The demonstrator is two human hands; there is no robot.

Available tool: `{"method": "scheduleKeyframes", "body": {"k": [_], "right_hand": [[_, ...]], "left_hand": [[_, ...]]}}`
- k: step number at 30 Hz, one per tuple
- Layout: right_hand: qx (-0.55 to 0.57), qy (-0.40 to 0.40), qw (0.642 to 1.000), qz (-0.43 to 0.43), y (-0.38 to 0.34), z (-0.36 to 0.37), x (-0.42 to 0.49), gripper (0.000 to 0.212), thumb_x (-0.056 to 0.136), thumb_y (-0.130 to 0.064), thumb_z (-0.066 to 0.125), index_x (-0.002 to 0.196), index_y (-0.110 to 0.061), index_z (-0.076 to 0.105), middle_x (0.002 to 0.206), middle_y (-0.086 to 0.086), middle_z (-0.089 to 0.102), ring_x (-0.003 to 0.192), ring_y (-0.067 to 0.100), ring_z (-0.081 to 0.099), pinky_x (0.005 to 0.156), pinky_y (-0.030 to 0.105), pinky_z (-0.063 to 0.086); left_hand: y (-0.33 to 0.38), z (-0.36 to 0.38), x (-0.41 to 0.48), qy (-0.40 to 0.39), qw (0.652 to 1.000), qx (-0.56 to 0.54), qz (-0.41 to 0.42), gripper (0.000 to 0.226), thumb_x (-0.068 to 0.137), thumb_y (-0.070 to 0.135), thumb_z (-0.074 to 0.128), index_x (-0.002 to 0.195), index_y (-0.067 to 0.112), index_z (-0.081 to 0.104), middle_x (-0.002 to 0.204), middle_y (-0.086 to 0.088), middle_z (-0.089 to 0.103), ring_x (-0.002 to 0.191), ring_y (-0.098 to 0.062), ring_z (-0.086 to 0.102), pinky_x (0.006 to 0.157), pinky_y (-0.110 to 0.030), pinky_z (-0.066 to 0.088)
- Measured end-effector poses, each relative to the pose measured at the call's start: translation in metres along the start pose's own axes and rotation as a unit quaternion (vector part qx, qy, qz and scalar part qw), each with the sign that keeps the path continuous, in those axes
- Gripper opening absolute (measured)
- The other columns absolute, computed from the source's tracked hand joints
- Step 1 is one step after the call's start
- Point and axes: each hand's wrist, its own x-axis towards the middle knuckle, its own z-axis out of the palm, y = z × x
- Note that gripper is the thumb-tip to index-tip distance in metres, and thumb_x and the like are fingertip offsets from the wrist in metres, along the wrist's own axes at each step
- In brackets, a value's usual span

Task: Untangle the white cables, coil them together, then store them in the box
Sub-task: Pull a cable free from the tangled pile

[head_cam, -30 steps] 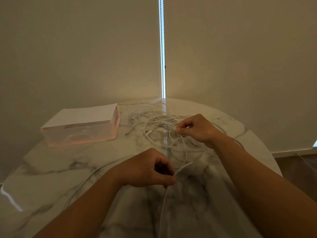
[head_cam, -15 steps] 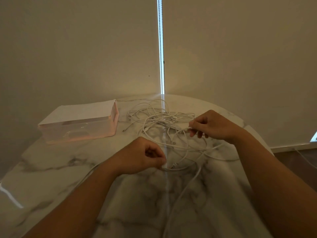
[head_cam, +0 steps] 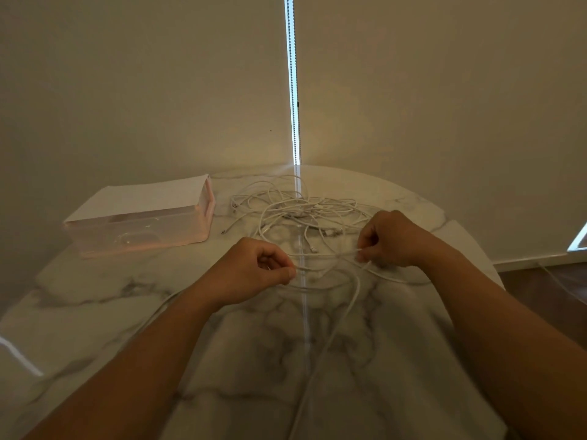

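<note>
Pinching one white cable [head_cam: 324,255] taut between our left hand [head_cam: 254,271] and right hand [head_cam: 390,239] (tracing it clear of the tangle [head_cam: 292,211]); box [head_cam: 143,217] waits nearby.

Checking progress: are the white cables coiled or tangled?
Tangled: the thin white cables sprawl in loose, crossing loops on the round marble table, not gathered into any coil.

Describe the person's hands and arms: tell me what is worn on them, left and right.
Nothing is worn on either. The left hand and right hand are bare, with no gloves and no rings on the sides that show. The left forearm and right forearm are uncovered to the frame's edge: no sleeve, watch or bracelet is in view. The light is dim, so fine marks cannot be told.
</note>
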Motion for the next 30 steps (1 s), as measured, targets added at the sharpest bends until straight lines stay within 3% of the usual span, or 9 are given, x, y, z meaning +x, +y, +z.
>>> {"method": "scheduleKeyframes", "body": {"k": [5, 14, 17, 19, 21, 24, 26, 28, 30], "right_hand": [[0.003, 0.085, 0.996, 0.03, 0.004, 0.002, 0.017, 0.013, 0.078, -0.02, 0.082, 0.079, -0.01, 0.076, 0.079, 0.006, 0.072, 0.07, 0.014, 0.061, 0.063, 0.02, 0.042], [0.051, 0.077, 0.996, 0.002, -0.002, 0.002, -0.014, 0.026, 0.071, -0.031, 0.087, 0.092, -0.02, 0.077, 0.078, -0.009, 0.07, 0.07, -0.002, 0.06, 0.064, 0.007, 0.042], [-0.011, 0.05, 0.999, 0.009, -0.005, 0.001, -0.019, 0.027, 0.073, -0.041, 0.084, 0.093, -0.026, 0.076, 0.085, -0.011, 0.068, 0.078, 0.005, 0.061, 0.075, 0.023, 0.051], [-0.065, 0.108, 0.992, 0.001, -0.013, -0.003, -0.022, 0.023, 0.076, -0.048, 0.078, 0.086, -0.029, 0.073, 0.086, -0.011, 0.066, 0.081, 0.01, 0.061, 0.077, 0.034, 0.053], [-0.065, 0.172, 0.982, -0.035, -0.026, 0.0, -0.024, 0.034, 0.081, -0.053, 0.069, 0.068, -0.022, 0.068, 0.073, -0.006, 0.065, 0.07, 0.012, 0.059, 0.068, 0.034, 0.052], [-0.032, 0.076, 0.995, -0.053, -0.05, 0.015, -0.025, 0.054, 0.08, -0.062, 0.064, 0.051, -0.017, 0.057, 0.049, -0.003, 0.055, 0.046, 0.009, 0.049, 0.054, 0.027, 0.044], [-0.03, 0.016, 0.998, -0.057, -0.057, 0.022, -0.022, 0.032, 0.079, -0.046, 0.075, 0.062, -0.019, 0.069, 0.061, -0.004, 0.065, 0.058, 0.006, 0.058, 0.061, 0.024, 0.047], [-0.004, 0.016, 0.998, -0.06, -0.056, 0.021, -0.018, 0.012, 0.08, -0.025, 0.077, 0.077, -0.014, 0.077, 0.077, -0.001, 0.073, 0.072, 0.01, 0.065, 0.07, 0.022, 0.049], [0.01, 0.0, 0.998, -0.061, -0.055, 0.021, -0.019, 0.008, 0.081, -0.018, 0.074, 0.08, -0.012, 0.079, 0.075, -0.003, 0.072, 0.068, 0.006, 0.062, 0.068, 0.017, 0.046]], "left_hand": [[0.001, 0.001, 0.001, 0.002, 1.0, -0.012, -0.004, 0.003, 0.083, 0.018, 0.075, 0.086, 0.017, 0.076, 0.076, 0.001, 0.074, 0.073, -0.008, 0.069, 0.066, -0.015, 0.051], [0.0, 0.019, 0.012, 0.006, 0.995, 0.088, 0.04, 0.008, 0.08, 0.024, 0.077, 0.088, 0.023, 0.075, 0.084, 0.01, 0.07, 0.062, 0.001, 0.058, 0.061, -0.012, 0.045], [0.002, 0.027, 0.013, -0.021, 0.989, 0.133, 0.062, 0.01, 0.081, 0.029, 0.075, 0.091, 0.026, 0.073, 0.09, 0.014, 0.066, 0.065, -0.002, 0.057, 0.061, -0.01, 0.044], [0.001, 0.027, 0.013, -0.043, 0.983, 0.158, 0.079, 0.01, 0.082, 0.027, 0.075, 0.092, 0.025, 0.075, 0.088, 0.013, 0.067, 0.068, -0.004, 0.059, 0.061, -0.01, 0.044], [-0.001, 0.025, 0.012, -0.046, 0.98, 0.17, 0.092, 0.01, 0.081, 0.024, 0.076, 0.091, 0.025, 0.076, 0.087, 0.013, 0.068, 0.073, -0.003, 0.06, 0.063, -0.01, 0.045], [-0.005, 0.021, 0.008, -0.048, 0.979, 0.171, 0.095, 0.013, 0.08, 0.022, 0.076, 0.091, 0.028, 0.077, 0.088, 0.011, 0.069, 0.074, -0.008, 0.062, 0.064, -0.016, 0.048], [-0.009, 0.016, 0.006, -0.051, 0.98, 0.172, 0.09, 0.014, 0.08, 0.021, 0.076, 0.091, 0.029, 0.077, 0.089, 0.011, 0.069, 0.074, -0.011, 0.062, 0.066, -0.02, 0.05], [-0.015, 0.006, 0.006, -0.048, 0.982, 0.169, 0.075, 0.014, 0.081, 0.022, 0.076, 0.091, 0.03, 0.077, 0.09, 0.013, 0.068, 0.076, -0.008, 0.062, 0.067, -0.017, 0.048], [-0.02, -0.003, 0.006, -0.053, 0.984, 0.161, 0.056, 0.013, 0.082, 0.023, 0.076, 0.092, 0.03, 0.078, 0.09, 0.013, 0.068, 0.078, -0.006, 0.062, 0.069, -0.016, 0.048]]}}
